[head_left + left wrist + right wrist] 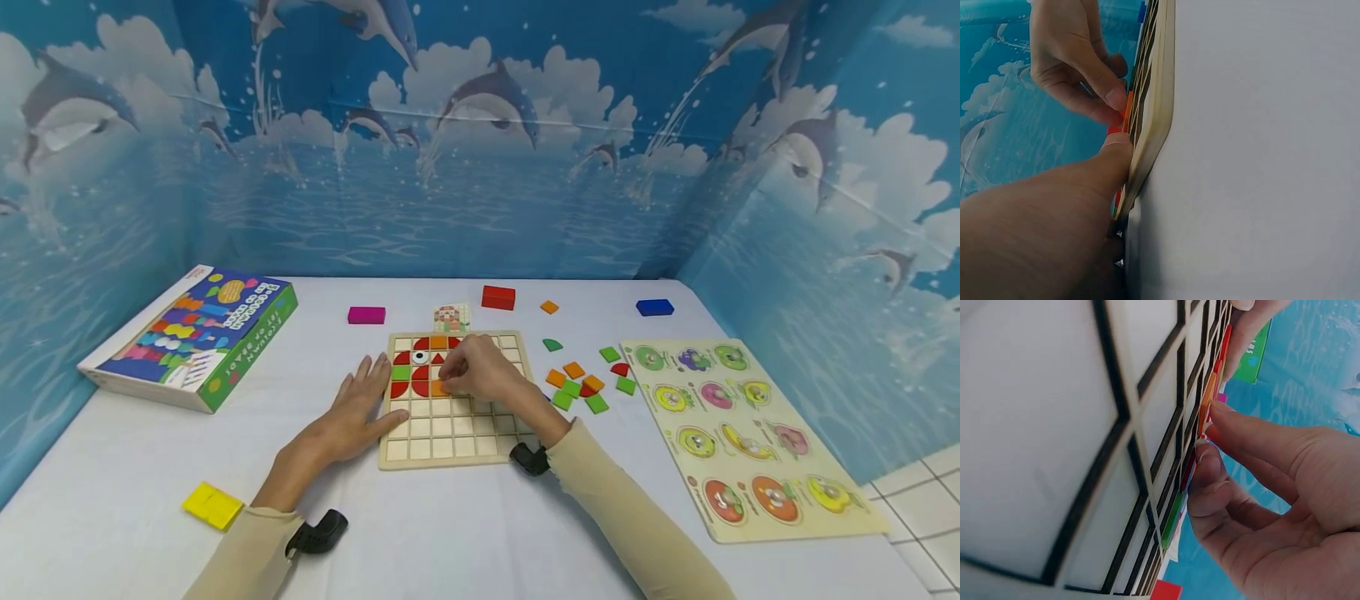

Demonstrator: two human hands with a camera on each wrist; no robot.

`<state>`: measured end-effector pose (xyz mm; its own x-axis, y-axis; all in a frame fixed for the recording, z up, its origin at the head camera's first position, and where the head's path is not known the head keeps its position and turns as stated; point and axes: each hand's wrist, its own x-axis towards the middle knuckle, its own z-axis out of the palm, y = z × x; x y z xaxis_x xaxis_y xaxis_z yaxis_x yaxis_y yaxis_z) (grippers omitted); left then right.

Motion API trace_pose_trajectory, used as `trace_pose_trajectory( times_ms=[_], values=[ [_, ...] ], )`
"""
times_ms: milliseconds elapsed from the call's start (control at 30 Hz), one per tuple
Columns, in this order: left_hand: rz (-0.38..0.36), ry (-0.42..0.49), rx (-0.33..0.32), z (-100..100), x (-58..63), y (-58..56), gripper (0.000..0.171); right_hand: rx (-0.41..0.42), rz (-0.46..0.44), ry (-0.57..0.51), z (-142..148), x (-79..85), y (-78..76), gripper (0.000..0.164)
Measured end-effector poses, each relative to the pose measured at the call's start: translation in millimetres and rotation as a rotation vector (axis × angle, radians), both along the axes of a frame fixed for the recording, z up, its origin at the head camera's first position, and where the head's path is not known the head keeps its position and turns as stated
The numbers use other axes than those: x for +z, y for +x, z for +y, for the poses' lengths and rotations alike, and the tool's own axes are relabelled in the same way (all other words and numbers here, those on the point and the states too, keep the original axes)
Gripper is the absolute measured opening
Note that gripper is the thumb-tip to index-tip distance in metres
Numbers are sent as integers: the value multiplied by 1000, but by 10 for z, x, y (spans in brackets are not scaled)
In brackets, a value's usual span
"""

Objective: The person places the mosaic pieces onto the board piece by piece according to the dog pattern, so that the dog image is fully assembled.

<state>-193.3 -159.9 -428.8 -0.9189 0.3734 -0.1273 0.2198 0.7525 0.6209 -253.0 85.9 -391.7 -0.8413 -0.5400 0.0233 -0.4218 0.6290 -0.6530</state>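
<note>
Beige sleeves (615,504) cross the bottom. Mid-frame, my left hand (356,417) rests spread on a gridded board (420,462); my right hand (483,367) touches an orange tile (437,388), pinch unclear. A sideways nudge could unseat red neighbours (420,388).

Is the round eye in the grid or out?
In: the head view shows the eye sitting inside one square of the grid, with red pieces beside it.

I have a pale wooden grid board (420,450) lying flat, its upper-left cells filled with red, green and orange tiles (420,388); left of its centre I pinch an orange square tile (437,388).
</note>
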Motion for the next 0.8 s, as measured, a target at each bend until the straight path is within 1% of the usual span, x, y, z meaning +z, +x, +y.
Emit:
trace_pose_trajectory(
  times_ms=[133, 267, 467, 567, 667, 800],
  values=[
    [5, -9, -1, -7, -5, -7, 92, 28, 7, 1, 90, 21, -12, 6],
    [7, -13, -3, 2, -2, -7, 91, 22, 11, -12, 301, 57, -39, 8],
    [20, -11, -7, 23, 23, 2, 92, -2, 50, -25, 750, 106, -104, 14],
    [32, -14, -10, 22, 4, -4, 92, -11, 61, -19, 1006, 135, -129, 19],
    [41, -24, -10, 4, -20, 0, 92, -28, 67, -6, 1247, 140, -164, 23],
    [69, -7, -22, 7, -80, -2, 94, -109, 50, 33, 1548, 127, -185, 26]
  ],
)
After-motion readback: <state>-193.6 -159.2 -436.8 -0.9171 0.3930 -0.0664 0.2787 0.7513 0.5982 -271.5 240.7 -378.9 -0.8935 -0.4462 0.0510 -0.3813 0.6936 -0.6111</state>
